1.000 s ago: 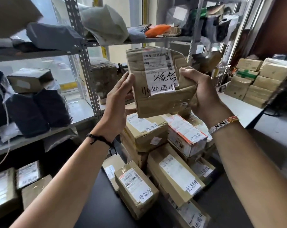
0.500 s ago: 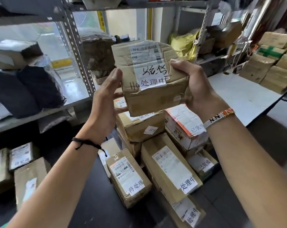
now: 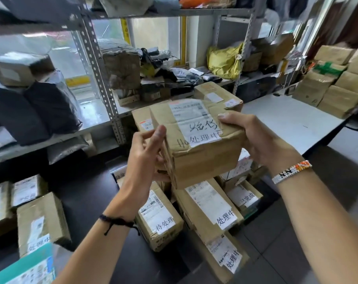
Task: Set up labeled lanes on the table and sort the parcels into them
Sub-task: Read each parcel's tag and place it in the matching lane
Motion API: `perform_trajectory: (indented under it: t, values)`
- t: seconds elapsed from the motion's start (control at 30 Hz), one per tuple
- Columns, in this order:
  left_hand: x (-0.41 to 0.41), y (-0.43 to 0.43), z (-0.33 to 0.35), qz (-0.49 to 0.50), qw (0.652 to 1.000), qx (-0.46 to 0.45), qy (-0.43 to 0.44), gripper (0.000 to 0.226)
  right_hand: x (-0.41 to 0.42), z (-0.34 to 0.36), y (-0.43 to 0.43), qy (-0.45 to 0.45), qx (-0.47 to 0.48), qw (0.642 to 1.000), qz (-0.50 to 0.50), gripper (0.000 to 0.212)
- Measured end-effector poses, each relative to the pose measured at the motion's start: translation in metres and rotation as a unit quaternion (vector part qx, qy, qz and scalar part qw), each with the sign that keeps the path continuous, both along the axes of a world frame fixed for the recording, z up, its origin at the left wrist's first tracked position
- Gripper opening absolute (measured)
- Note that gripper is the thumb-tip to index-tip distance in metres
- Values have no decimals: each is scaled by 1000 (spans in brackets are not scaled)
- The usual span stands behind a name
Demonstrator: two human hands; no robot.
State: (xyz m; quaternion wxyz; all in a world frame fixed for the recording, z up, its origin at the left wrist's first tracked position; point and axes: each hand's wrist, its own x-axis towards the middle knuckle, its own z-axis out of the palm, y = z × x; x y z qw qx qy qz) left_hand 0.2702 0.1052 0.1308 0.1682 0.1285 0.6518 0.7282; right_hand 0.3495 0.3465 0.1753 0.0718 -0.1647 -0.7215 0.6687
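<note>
A crumpled brown cardboard parcel (image 3: 202, 158) with a white shipping label and a handwritten tag is held at chest height between both hands. My left hand (image 3: 145, 154) grips its left end and my right hand (image 3: 254, 138) grips its right end. Below it, a pile of labelled parcels (image 3: 206, 206) lies on the black table (image 3: 88, 197), each with a white tag. Another group of labelled boxes (image 3: 40, 220) sits at the table's left edge.
A metal shelf rack (image 3: 96, 70) with dark bags and boxes stands behind the table. A white table (image 3: 293, 119) at the right carries stacked brown boxes (image 3: 334, 85). A teal-edged parcel (image 3: 28, 269) lies at the lower left corner.
Both hands have lowered the parcel from eye level toward the pile and tipped its labelled face upward. My view has tilted down.
</note>
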Motion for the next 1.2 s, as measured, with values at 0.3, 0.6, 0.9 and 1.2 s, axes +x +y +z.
perform_trajectory:
  t: [0.3, 0.6, 0.9, 1.2]
  values:
    - [35, 0, -10, 35, 999, -9, 5, 65, 31, 1, -7, 4, 13, 1000, 18, 32]
    - [52, 2, -23, 34, 999, -14, -1, 72, 43, -8, 4, 12, 27, 999, 37, 28]
    - [39, 13, -53, 23, 998, -39, -31, 68, 23, -42, 13, -75, 63, 995, 4, 32]
    - [29, 21, -76, -3, 998, -44, -50, 54, 3, -72, 9, -51, 159, 984, -67, 19]
